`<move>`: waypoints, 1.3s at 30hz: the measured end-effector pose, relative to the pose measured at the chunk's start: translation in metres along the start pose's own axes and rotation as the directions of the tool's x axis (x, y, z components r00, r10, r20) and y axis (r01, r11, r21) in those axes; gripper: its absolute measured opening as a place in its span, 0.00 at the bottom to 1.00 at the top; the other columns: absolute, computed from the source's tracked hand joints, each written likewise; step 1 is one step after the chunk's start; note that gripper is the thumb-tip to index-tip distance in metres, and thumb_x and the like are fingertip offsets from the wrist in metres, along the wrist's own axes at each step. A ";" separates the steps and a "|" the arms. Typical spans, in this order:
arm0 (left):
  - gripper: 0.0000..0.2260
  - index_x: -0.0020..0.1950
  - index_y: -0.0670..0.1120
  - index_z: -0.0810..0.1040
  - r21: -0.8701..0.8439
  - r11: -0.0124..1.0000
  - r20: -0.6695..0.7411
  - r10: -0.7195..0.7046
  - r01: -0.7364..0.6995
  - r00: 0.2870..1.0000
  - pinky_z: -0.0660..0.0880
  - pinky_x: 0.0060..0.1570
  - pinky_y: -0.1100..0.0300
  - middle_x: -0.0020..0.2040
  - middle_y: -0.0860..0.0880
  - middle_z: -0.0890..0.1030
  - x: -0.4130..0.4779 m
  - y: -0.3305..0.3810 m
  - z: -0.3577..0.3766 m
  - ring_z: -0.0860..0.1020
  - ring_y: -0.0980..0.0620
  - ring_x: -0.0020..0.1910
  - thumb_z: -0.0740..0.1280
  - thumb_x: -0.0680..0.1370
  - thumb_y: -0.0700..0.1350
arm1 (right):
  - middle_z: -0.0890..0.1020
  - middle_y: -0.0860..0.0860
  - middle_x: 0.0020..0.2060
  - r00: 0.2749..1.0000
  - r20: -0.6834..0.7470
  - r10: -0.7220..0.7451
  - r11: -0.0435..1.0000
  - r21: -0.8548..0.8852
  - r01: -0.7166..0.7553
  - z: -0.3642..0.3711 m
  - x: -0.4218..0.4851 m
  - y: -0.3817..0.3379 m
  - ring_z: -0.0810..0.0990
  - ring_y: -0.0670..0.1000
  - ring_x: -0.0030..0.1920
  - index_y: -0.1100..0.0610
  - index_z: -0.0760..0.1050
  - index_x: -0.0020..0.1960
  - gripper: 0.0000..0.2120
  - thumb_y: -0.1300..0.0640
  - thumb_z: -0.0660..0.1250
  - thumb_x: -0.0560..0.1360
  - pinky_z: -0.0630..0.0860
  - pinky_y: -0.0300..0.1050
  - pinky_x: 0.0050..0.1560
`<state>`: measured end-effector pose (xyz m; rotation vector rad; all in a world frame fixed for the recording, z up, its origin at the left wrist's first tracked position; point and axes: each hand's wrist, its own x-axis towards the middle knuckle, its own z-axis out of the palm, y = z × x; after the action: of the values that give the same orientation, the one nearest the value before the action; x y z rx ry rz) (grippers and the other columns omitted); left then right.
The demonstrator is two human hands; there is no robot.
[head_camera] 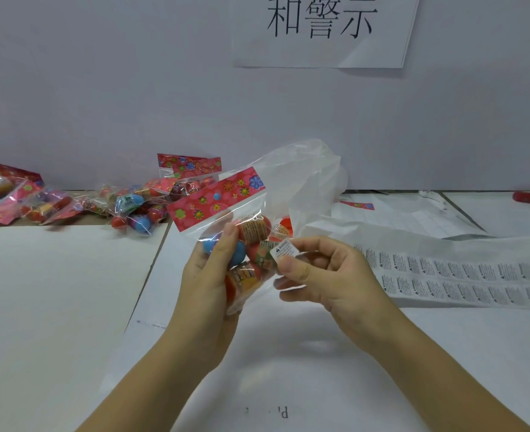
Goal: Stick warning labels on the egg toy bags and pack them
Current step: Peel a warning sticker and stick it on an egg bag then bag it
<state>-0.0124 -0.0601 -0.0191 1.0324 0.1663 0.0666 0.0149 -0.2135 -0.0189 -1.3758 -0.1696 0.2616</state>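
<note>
Firmly, left fingers [228,236] curl round the bag [253,229]; right fingers [293,268] pinch a label [284,251] just right of the left ones.

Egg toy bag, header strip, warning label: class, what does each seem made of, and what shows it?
Egg toy bag: thin clear plastic film, glossy; eggs show through. Header strip: probably printed card, red floral, flat. Warning label: likely white paper sticker, matte, black print.
</note>
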 end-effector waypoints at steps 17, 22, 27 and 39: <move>0.24 0.54 0.54 0.78 0.068 0.982 -0.027 0.179 -0.177 0.983 0.81 0.47 0.62 0.49 0.51 0.86 0.002 -0.004 -0.001 0.84 0.51 0.52 0.71 0.60 0.59 | 0.85 0.46 0.45 0.967 -0.086 -0.239 0.950 -0.225 0.214 0.002 -0.005 0.002 0.83 0.49 0.42 0.46 0.82 0.48 0.19 0.47 0.76 0.57 0.82 0.48 0.37; 0.25 0.54 0.54 0.78 0.055 0.985 -0.048 0.164 -0.161 0.985 0.81 0.44 0.63 0.49 0.51 0.86 0.001 -0.006 0.000 0.84 0.51 0.51 0.71 0.59 0.59 | 0.84 0.43 0.43 0.952 -0.111 -0.285 0.919 -0.313 0.238 0.001 -0.005 0.003 0.83 0.47 0.43 0.44 0.80 0.45 0.18 0.42 0.75 0.57 0.82 0.55 0.45; 0.26 0.54 0.54 0.78 0.041 0.988 -0.046 0.152 -0.150 0.987 0.82 0.44 0.61 0.49 0.51 0.86 0.001 -0.005 0.001 0.84 0.50 0.52 0.72 0.58 0.58 | 0.84 0.43 0.44 0.952 -0.096 -0.290 0.919 -0.307 0.249 -0.001 -0.003 0.002 0.83 0.47 0.42 0.41 0.79 0.48 0.19 0.43 0.76 0.57 0.83 0.51 0.43; 0.32 0.59 0.53 0.76 0.136 0.976 -0.033 0.175 -0.169 0.984 0.82 0.47 0.56 0.52 0.46 0.84 -0.003 -0.007 0.002 0.84 0.44 0.52 0.77 0.55 0.50 | 0.83 0.39 0.44 0.928 -0.077 -0.364 0.883 -0.344 0.318 -0.003 -0.004 0.000 0.82 0.43 0.45 0.42 0.77 0.47 0.17 0.44 0.75 0.60 0.79 0.35 0.40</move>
<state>-0.0151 -0.0661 -0.0235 1.1770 0.1226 0.2389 0.0113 -0.2171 -0.0195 -1.6580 -0.3477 -0.1686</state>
